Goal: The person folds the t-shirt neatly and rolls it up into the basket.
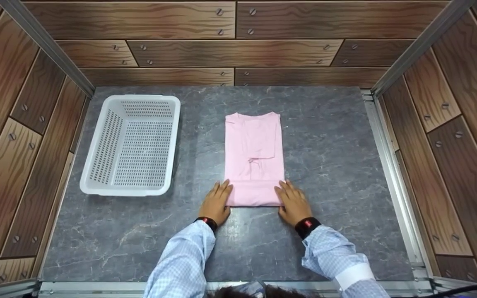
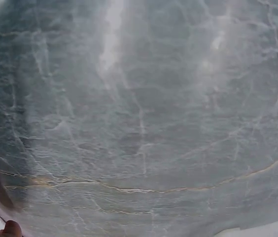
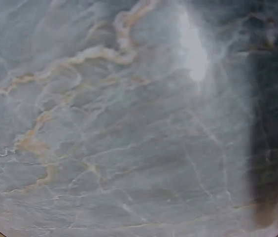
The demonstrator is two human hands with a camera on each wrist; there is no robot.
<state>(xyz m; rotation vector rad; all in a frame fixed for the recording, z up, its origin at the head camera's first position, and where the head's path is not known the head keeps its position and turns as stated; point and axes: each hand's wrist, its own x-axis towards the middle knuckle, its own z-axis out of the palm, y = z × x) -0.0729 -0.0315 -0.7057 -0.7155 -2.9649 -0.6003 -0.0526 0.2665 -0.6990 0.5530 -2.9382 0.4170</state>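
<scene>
Plank-patterned walls [image 1: 234,54] enclose your workspace on the far side, left and right. Before you lies the grey, marble-veined desk [image 1: 338,178], whose surface fills most of both wrist views. The white perforated basket [image 1: 124,192] stands upright on its left part. The pink shirt [image 1: 254,169] lies flat near the middle of the desk, apart from the basket, its neckline away from you and its near end folded over into a straight band. Your blue checked sleeves [image 1: 184,256] reach in from the near edge. Your left hand [image 1: 215,202] and right hand [image 1: 294,203] touch opposite ends of this band, fingers fairly straight and slightly spread, thumbs near its lower corners. Dark wristbands [image 1: 307,227] encircle your wrists.
</scene>
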